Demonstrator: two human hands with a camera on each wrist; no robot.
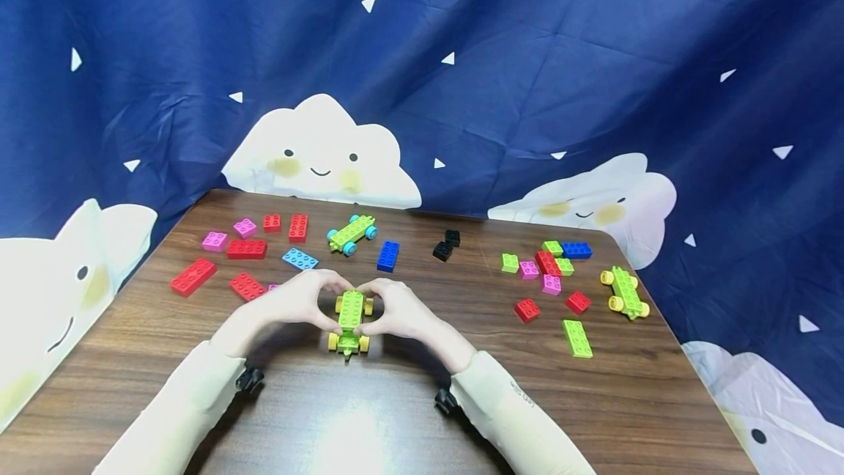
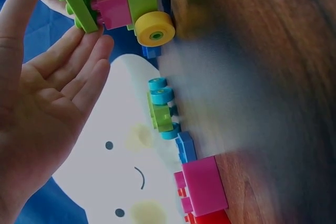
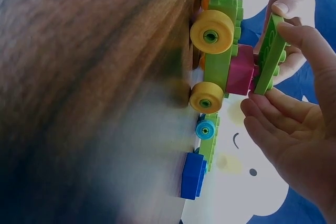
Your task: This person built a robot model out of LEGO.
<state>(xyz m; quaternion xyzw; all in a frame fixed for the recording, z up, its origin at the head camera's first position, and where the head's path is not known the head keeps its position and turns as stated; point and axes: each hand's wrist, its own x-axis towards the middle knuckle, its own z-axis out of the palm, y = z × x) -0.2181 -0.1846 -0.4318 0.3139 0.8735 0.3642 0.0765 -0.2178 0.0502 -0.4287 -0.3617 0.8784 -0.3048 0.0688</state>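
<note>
Left hand [image 1: 305,299] and right hand [image 1: 395,310], each grip part-closed, pinching the green plate [image 1: 352,310], which tilts above the pink brick [image 3: 240,70] on the yellow-wheeled base [image 1: 348,344], centrally on the surface [image 1: 475,292].

Small dark lettering [image 1: 523,393] stands on the pale right sleeve [image 1: 504,413], on the forearm a little way up from the cuff, in the head view. It forms one short line along the sleeve's outer side, slanting down to the right of the view. The characters are too small and blurred to make out with certainty, so their wording cannot be given. No other text, label, brand or number can be read.
</note>
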